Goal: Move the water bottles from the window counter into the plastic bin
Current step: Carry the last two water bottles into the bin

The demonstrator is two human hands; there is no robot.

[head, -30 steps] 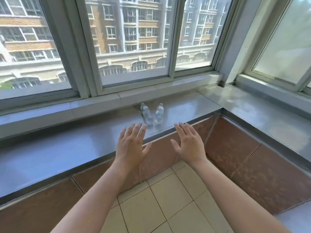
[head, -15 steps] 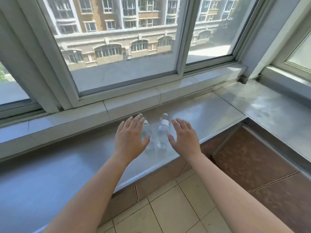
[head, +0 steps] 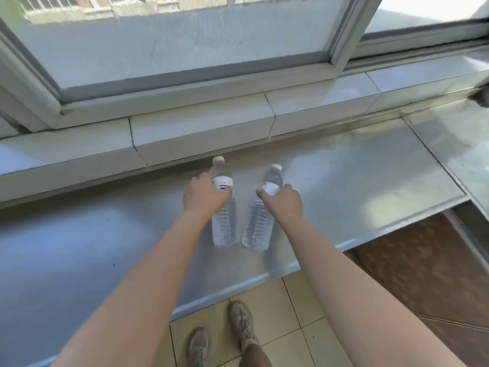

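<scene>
Barely begun: left hand (head: 203, 197) and right hand (head: 284, 201) each wrapped round a clear plastic water bottle, left (head: 224, 218) and right (head: 260, 221), on the grey metal window counter (head: 344, 186); bin unseen.

Two clear plastic water bottles stand upright side by side on the metal desk (head: 344, 186), near its front edge. The left bottle (head: 225, 223) and right bottle (head: 258, 229) each carry a white cap and a white label band. Their bases sit just apart.
</scene>
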